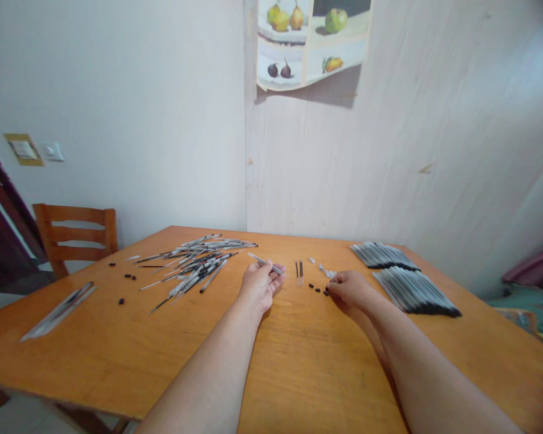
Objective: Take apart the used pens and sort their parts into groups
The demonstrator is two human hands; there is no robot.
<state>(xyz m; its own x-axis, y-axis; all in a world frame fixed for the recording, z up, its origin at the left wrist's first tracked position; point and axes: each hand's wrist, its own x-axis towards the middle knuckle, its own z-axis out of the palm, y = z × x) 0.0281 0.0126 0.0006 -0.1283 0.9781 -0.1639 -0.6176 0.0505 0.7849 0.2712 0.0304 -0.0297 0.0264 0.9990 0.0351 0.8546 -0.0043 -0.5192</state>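
My left hand, left of the middle of the table, is closed around a clear pen barrel that points up to the left. Its fingers partly hide the barrel. My right hand is lowered to the tabletop with its fingertips pinched at a small black pen plug. More black plugs lie just left of those fingertips, and small clear pen tips lie behind them. Between my hands, two thin dark refills lie side by side.
A loose heap of pen parts spreads over the table's left half. Two neat rows of clear pens with black ends lie at right. A plastic sleeve and a few black bits lie far left. A wooden chair stands beyond.
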